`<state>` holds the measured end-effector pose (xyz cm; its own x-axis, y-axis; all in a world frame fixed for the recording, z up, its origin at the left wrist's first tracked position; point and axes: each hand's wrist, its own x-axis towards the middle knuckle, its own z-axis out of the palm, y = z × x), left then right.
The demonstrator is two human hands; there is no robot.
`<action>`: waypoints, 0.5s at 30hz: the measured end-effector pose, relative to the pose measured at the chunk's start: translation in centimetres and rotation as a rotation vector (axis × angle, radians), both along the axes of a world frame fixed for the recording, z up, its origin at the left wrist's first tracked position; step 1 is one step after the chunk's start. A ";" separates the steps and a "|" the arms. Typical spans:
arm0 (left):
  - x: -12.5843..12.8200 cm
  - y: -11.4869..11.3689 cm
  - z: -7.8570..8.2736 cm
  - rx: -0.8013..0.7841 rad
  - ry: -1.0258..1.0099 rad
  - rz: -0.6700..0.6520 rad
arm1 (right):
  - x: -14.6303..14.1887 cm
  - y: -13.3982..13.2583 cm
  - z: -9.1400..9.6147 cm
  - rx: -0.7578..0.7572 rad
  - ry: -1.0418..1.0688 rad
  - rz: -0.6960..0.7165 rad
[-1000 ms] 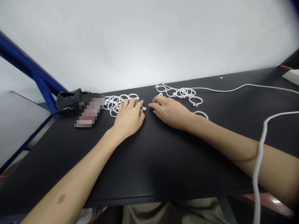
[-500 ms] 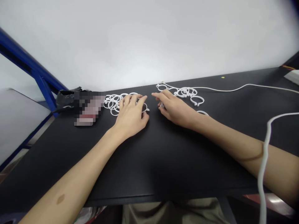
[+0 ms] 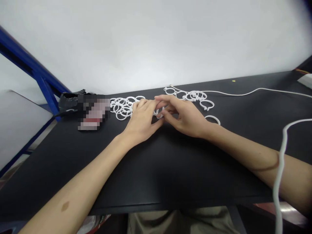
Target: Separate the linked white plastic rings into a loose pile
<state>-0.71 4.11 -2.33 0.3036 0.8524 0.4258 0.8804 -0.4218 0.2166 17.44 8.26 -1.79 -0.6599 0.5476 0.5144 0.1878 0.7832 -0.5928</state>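
Fingers [image 3: 149,104] of left hand [image 3: 141,121] and right hand [image 3: 187,117] together pinch one white ring [image 3: 158,113].

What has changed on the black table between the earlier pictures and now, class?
The left hand slid right off the left ring pile; the right hand moved left to meet it. Both pinch one white ring between them. That pile, the right ring cluster and the white cable stayed put.

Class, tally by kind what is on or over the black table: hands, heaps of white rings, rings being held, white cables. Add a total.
Hands: 2, left hand, right hand
Ring heaps: 2, left heap, right heap
Held ring: 1
White cables: 2, thin cable, thick cable
Total: 7
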 end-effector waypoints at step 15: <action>0.0 0.1 0.1 0.028 -0.053 0.030 | 0.4 1.1 -0.7 0.336 0.016 -0.103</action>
<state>-0.69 4.18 -2.25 0.2545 0.8481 0.4646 0.8805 -0.4019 0.2513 17.88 9.36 -2.45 -0.6002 0.4098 0.6868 0.2691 0.9122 -0.3091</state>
